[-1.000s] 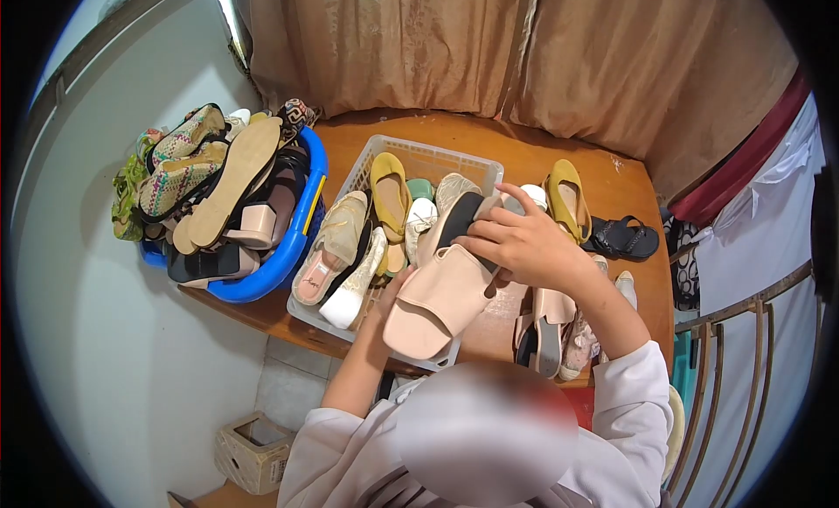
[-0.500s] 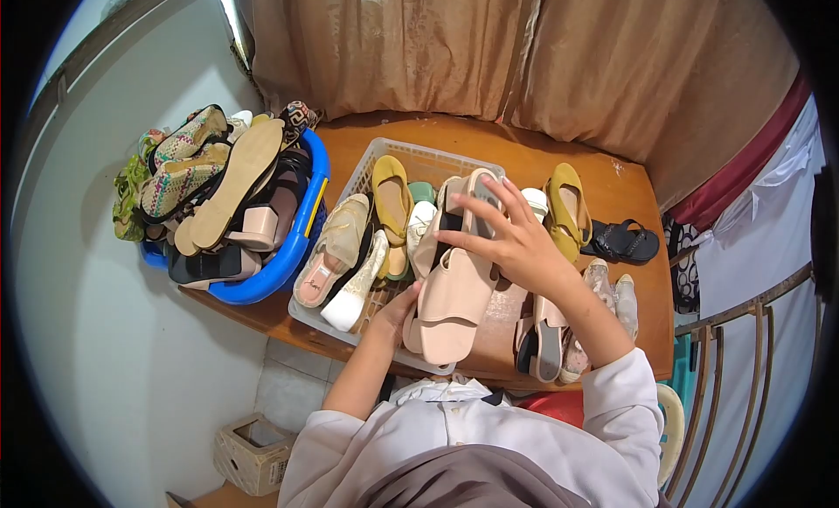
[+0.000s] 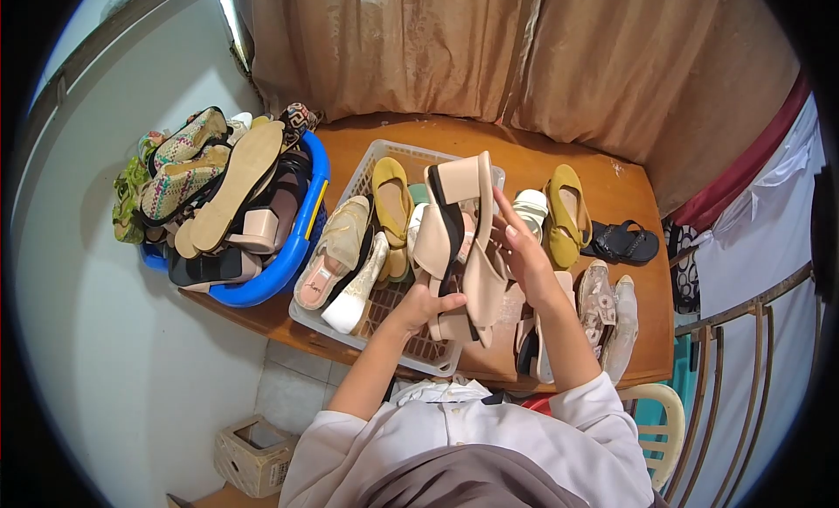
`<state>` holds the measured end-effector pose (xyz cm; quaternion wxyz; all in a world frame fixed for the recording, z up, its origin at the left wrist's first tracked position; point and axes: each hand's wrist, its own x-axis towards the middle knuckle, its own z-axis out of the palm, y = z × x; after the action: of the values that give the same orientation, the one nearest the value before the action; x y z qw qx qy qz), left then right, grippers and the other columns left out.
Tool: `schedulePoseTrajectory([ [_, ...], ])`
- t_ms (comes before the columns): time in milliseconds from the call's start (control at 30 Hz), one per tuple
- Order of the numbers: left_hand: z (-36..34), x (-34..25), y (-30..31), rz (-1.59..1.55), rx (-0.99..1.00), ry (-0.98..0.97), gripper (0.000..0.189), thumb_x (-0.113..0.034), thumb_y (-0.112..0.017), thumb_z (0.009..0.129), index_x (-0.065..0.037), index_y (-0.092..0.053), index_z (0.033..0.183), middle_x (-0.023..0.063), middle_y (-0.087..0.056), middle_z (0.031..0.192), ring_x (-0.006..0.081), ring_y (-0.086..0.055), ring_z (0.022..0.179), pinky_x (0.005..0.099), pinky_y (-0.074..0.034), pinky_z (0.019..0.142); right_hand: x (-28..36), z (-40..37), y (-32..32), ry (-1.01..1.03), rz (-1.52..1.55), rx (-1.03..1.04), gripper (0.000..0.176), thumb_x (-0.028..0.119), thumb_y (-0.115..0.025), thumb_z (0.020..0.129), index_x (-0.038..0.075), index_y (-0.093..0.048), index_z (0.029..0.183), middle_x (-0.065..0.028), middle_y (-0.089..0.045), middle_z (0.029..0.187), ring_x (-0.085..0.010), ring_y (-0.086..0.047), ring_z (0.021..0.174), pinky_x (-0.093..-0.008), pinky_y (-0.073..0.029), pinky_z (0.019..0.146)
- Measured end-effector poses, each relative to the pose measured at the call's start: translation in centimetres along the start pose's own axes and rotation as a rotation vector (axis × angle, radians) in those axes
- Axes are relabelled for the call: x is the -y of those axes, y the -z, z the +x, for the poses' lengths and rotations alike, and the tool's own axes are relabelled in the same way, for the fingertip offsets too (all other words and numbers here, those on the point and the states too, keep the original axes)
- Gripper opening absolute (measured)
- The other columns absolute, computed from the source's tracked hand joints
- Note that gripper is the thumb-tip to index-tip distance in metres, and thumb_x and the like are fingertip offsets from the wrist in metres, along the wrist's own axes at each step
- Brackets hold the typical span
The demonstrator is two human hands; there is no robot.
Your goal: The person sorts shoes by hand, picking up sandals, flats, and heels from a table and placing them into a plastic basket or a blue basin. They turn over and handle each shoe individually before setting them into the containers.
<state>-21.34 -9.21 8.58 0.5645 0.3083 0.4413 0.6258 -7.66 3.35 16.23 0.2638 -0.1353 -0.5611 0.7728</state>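
Note:
A pair of beige block-heeled sandals is held up on edge over the white basket, the two placed together, one heel upward and the other low. My left hand is closed around them from below, thumb across the lower heel. My right hand is beside the right sandal with fingers stretched out, touching its edge. In the white plastic basket lie beige mules, a white wedge shoe and mustard slingback flats.
A blue basket heaped with shoes stands at the left of the wooden table. At the right are a mustard flat, black sandals, a white shoe and lace shoes. A plastic chair stands near the front.
The sandals have turned from lying sole-down toward me to standing on edge, heels showing. My right hand has moved from on top of them down to their right side.

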Motion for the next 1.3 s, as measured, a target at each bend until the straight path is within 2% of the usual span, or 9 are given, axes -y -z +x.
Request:
schedulePoseTrajectory([
  [67,0.6,0.7,-0.1,0.177,-0.048,-0.073,0.091,-0.021,-0.079,0.064,-0.004,-0.026,0.136,0.0100,-0.042,0.126,0.0216,-0.043,0.115,0.0327,-0.038,0.097,-1.3,-0.5,-0.5,0.119,-0.233,-0.019,0.070,0.025,-0.048,0.089,0.007,-0.010,0.144,-0.0156,-0.027,0.142,-0.0231,-0.026,0.131,-0.0314,-0.018,0.107],
  [300,0.1,-1.8,-1.9,0.567,-0.153,-0.226,0.079,-0.036,-0.079,0.063,0.004,-0.045,0.122,0.0177,-0.056,0.113,0.0257,-0.055,0.105,0.0329,-0.043,0.090,-3.5,-1.2,-0.3,-0.053,0.176,-0.196,0.070,0.020,-0.050,0.084,0.009,-0.016,0.143,-0.0123,-0.040,0.131,-0.0217,-0.043,0.117,-0.0321,-0.035,0.097],
  [400,-0.4,-3.2,-2.3,0.643,-0.089,-0.031,0.078,-0.023,-0.077,0.069,0.003,-0.035,0.130,0.0139,-0.046,0.124,0.0223,-0.044,0.116,0.0310,-0.036,0.096,-4.3,-1.3,-0.1,-0.034,0.252,-0.195,0.068,0.020,-0.051,0.082,0.009,-0.020,0.142,-0.0119,-0.043,0.129,-0.0211,-0.046,0.115,-0.0313,-0.038,0.095],
  [500,-0.8,-3.2,-2.0,0.701,-0.153,-0.188,0.075,-0.024,-0.075,0.072,0.003,-0.035,0.130,0.0137,-0.048,0.122,0.0226,-0.046,0.113,0.0309,-0.036,0.096,-5.6,-1.3,-0.1,-0.041,0.345,-0.201,0.066,0.021,-0.050,0.082,0.009,-0.022,0.141,-0.0119,-0.045,0.128,-0.0212,-0.048,0.114,-0.0317,-0.041,0.093],
  [733,-2.1,-5.8,0.5,0.137,-0.008,0.231,0.054,-0.016,-0.059,0.087,0.001,-0.034,0.132,0.0107,-0.050,0.120,0.0146,-0.052,0.102,0.0275,-0.043,0.089,-8.2,-1.1,0.8,-0.080,0.654,-0.141,0.061,0.019,-0.046,0.084,0.009,-0.023,0.139,-0.0124,-0.045,0.129,-0.0243,-0.053,0.111,-0.0360,-0.046,0.092],
  [900,-0.8,-3.7,1.2,0.341,-0.082,0.083,0.046,-0.012,-0.065,0.082,-0.002,-0.046,0.123,0.0071,-0.056,0.111,0.0131,-0.055,0.100,0.0257,-0.047,0.082,-9.2,-1.4,1.0,-0.077,0.751,-0.068,0.058,0.018,-0.044,0.085,0.013,-0.024,0.139,-0.0131,-0.044,0.130,-0.0262,-0.051,0.113,-0.0392,-0.045,0.094],
  [1000,-1.1,-2.2,-0.8,-0.119,-0.211,0.222,0.042,-0.012,-0.067,0.080,-0.004,-0.051,0.118,0.0069,-0.059,0.106,0.0143,-0.059,0.094,0.0269,-0.050,0.078,-9.8,-1.9,1.1,-0.151,0.743,-0.056,0.059,0.022,-0.046,0.084,0.009,-0.026,0.138,-0.0133,-0.043,0.130,-0.0258,-0.048,0.116,-0.0406,-0.042,0.096],
  [1200,-0.5,1.6,0.0,-0.322,-0.115,0.270,0.036,-0.028,-0.065,0.082,-0.005,-0.056,0.109,0.0080,-0.062,0.098,0.0141,-0.063,0.080,0.0281,-0.056,0.065,-7.7,-3.2,1.2,-0.261,0.269,-0.236,0.048,0.018,-0.053,0.087,0.004,-0.040,0.132,-0.0099,-0.056,0.116,-0.0164,-0.056,0.100,-0.0270,-0.044,0.087],
  [1300,0.4,2.2,-0.3,-0.338,-0.044,0.243,0.032,-0.022,-0.065,0.082,-0.004,-0.057,0.108,0.0069,-0.062,0.098,0.0134,-0.062,0.081,0.0277,-0.054,0.065,-8.1,-4.1,3.3,-0.133,-0.429,-0.182,0.042,0.018,-0.047,0.092,0.002,-0.042,0.130,-0.0101,-0.052,0.121,-0.0147,-0.052,0.106,-0.0272,-0.041,0.091],
])
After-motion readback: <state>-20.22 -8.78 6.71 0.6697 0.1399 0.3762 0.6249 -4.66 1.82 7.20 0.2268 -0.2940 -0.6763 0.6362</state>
